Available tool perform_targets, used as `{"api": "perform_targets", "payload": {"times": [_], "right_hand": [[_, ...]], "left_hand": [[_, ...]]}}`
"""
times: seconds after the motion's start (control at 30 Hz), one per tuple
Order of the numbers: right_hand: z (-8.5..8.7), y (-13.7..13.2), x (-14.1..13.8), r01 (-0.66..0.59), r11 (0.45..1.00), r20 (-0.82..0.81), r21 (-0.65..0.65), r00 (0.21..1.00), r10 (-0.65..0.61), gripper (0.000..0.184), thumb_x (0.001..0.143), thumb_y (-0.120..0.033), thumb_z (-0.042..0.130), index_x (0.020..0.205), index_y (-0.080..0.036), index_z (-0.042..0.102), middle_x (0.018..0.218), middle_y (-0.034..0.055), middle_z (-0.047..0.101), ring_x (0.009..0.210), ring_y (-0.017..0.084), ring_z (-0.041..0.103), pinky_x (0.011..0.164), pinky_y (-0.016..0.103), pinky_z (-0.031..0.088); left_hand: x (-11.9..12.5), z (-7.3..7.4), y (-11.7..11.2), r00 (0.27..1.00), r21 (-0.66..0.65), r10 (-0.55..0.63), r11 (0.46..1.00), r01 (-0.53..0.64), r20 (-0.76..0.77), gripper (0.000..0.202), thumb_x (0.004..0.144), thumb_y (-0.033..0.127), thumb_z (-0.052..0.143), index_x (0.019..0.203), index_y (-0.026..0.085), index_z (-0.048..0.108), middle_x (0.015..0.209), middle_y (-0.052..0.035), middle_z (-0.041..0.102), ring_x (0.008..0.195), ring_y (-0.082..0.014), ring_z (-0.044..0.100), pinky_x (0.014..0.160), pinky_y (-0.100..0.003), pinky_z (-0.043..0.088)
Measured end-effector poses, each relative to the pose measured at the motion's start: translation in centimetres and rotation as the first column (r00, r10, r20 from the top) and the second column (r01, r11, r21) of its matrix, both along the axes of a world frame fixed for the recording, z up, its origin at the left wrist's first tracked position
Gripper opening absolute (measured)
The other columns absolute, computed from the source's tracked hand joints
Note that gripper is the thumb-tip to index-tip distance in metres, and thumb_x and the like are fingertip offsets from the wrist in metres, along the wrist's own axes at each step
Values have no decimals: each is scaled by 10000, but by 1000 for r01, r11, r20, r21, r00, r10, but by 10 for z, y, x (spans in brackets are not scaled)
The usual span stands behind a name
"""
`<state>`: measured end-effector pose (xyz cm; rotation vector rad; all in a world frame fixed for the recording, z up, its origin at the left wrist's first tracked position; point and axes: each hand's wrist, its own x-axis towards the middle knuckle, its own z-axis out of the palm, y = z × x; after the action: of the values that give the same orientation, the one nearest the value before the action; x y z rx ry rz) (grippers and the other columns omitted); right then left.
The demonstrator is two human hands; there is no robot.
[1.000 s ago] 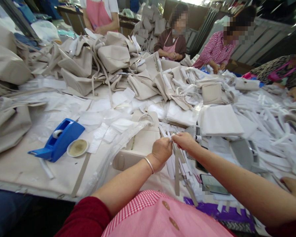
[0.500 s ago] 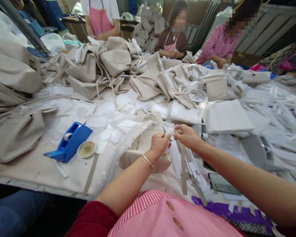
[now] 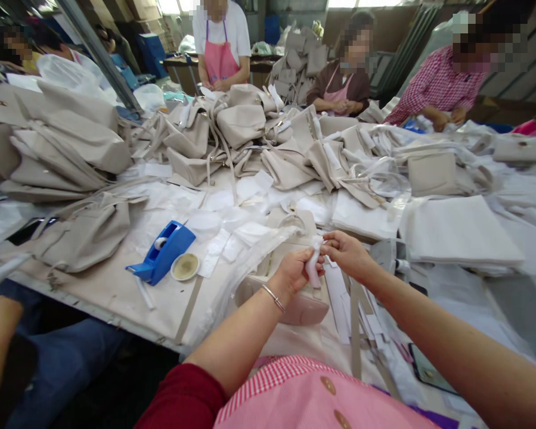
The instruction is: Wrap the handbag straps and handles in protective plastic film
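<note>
My left hand [image 3: 293,271] is closed around a small white strip [image 3: 313,266], held upright above a beige bag [image 3: 290,298] lying at the table's near edge. My right hand [image 3: 349,252] pinches the top of the same strip, fingertips touching those of the left. A silver bangle sits on my left wrist. Loose white and beige strips [image 3: 352,310] lie on the table just under and right of my hands.
A blue tape dispenser [image 3: 164,252] and a small round dish [image 3: 185,266] sit to the left. Heaps of beige bags [image 3: 232,128] and a stack of white sheets [image 3: 462,229] cover the table. Several people work along the far side. A phone [image 3: 428,369] lies at right.
The camera has tilted up and swung left. My hands have stayed together on the white strip, which now stands more upright in my left hand.
</note>
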<state>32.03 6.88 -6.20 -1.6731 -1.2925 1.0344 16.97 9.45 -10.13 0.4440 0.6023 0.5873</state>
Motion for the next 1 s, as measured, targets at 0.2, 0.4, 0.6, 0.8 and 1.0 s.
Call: {"api": "perform_targets", "payload": {"times": [0.2, 0.4, 0.6, 0.8, 1.0], "right_hand": [[-3, 13, 7, -136, 989, 174, 63, 977, 123, 216, 782, -317, 619, 961, -196, 612, 561, -68, 542, 527, 120, 495, 541, 243, 382], [-14, 15, 14, -189, 981, -22, 35, 982, 189, 287, 797, -417, 669, 961, -183, 631, 572, -65, 520, 499, 100, 443, 473, 217, 329], [-26, 9, 0, -263, 965, -595, -10, 777, 205, 360, 765, -506, 711, 782, -155, 632, 584, -16, 568, 473, 110, 504, 433, 222, 387], [-37, 6, -5, -125, 992, -627, -3, 773, 96, 412, 698, -552, 742, 773, -176, 593, 547, -48, 520, 406, 83, 428, 388, 212, 363], [-23, -13, 4, 91, 995, -491, 34, 869, -63, 423, 793, -592, 621, 789, -170, 615, 559, -54, 509, 445, 72, 444, 395, 179, 332]], "left_hand": [[-4, -1, 3, 998, -92, -22, 995, 27, 57, 231, 838, 327, 598, 866, 100, 635, 665, -44, 620, 524, -115, 567, 659, -307, 535], [-7, 0, 2, 990, -95, -33, 994, 46, 134, 229, 848, 322, 584, 861, 99, 637, 660, -39, 621, 531, -116, 564, 702, -327, 525], [-12, 4, 5, 948, -84, -190, 972, 217, 255, 268, 858, 364, 585, 823, 102, 634, 673, -51, 633, 644, -160, 619, 822, -423, 518], [-3, 5, 0, 996, 276, -46, 959, 66, -78, 376, 822, 499, 584, 826, 124, 606, 659, -37, 606, 657, -176, 622, 762, -405, 528], [14, 6, -17, 940, 568, 207, 823, -16, -273, 350, 823, 478, 620, 825, 128, 638, 738, -36, 655, 653, -130, 570, 646, -256, 450]]}}
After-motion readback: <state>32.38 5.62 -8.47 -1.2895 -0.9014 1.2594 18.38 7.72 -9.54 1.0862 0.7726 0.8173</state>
